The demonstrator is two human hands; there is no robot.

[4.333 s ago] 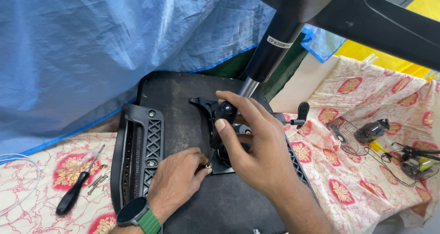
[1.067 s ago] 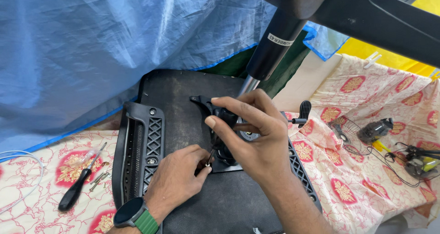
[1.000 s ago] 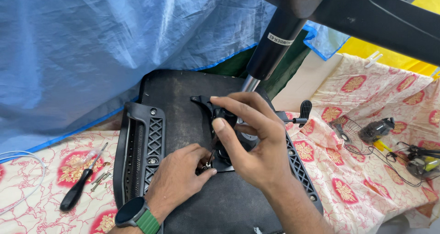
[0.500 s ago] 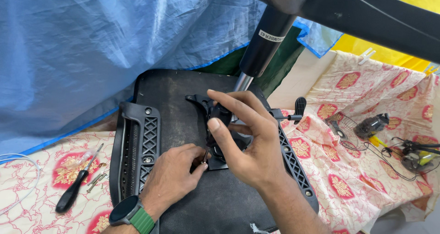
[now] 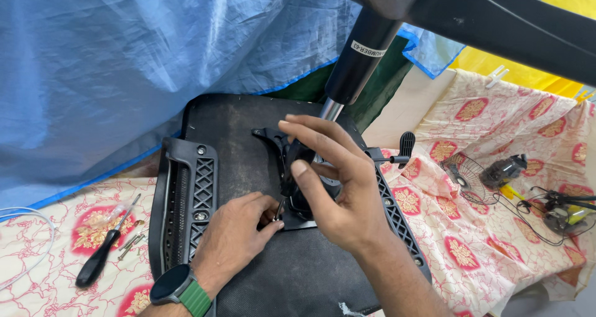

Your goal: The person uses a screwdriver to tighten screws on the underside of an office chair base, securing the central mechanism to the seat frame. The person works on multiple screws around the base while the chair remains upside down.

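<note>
Since half a second ago the head camera has barely shifted; both hands have kept their places on the overturned chair, and the right hand's fingers have lifted and spread a little wider over the mechanism.

From the head view, the one view there is, the landmark is the black seat mechanism [image 5: 298, 186], a plate bolted to the middle of the upturned seat underside [image 5: 230, 131], with the gas cylinder [image 5: 360, 56] rising from its far side up toward the chair base [image 5: 496, 19].

The left hand [image 5: 233, 239] lies just near of the mechanism's near-left corner. Its grip is pressed together, thumb and forefinger pinching something small and dark against the plate's edge; I cannot tell whether it is a screw or a tool tip. The right hand [image 5: 338, 193] covers the mechanism's right half, palm down, fingers spread and arched, the thumb pointing toward the left hand's pinch; it steadies rather than grasps.

So the pinched piece sits directly left of the right thumb and at the left fingertips; the left hand is the nearer one. The mechanism's long axis runs away from the person, toward the cylinder.

Left of the mechanism lies a black armrest [image 5: 186, 205]. Further left, on the flowered cloth [image 5: 49, 249], lie a black-handled screwdriver [image 5: 102, 255] and some loose screws [image 5: 131, 244].
</note>
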